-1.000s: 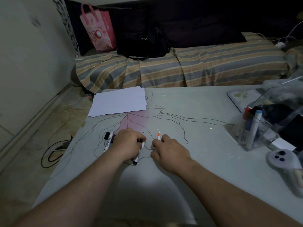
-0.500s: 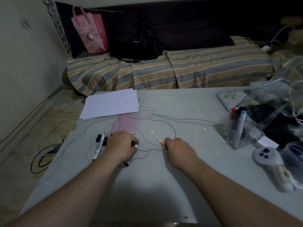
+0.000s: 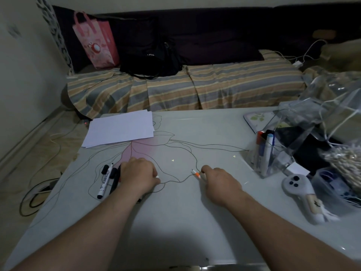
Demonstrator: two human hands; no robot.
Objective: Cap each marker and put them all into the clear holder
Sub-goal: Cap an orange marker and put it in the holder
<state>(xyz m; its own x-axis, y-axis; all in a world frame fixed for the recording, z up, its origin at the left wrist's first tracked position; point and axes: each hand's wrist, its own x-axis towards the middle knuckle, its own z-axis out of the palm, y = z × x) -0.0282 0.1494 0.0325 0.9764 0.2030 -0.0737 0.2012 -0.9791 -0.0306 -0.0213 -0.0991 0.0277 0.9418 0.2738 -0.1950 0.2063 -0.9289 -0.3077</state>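
A bed (image 3: 195, 89) with a striped cover runs along the far side, and a pink bag (image 3: 95, 40) and a black bag (image 3: 150, 57) sit on it. In front of it lies the pale surface (image 3: 185, 222), printed with a thin line drawing. A stack of white paper (image 3: 121, 128) lies at its far left. At the right stands the clear holder (image 3: 271, 163), with several capped markers upright inside it, a white controller (image 3: 298, 190) near it toward the person.

The left hand (image 3: 137, 176) rests knuckles up, curled over something white that just shows at its fingertips; what it holds is hidden, perhaps a marker. Just left of it lie an uncapped black marker (image 3: 105, 180), a loose black cap (image 3: 105, 169) touching or nearly touching it, and another dark pen-shaped thing beside them.

The right hand (image 3: 220, 181) is closed around an orange marker (image 3: 197, 174), whose bare tip points away toward the left, low over the surface and well apart from the holder.
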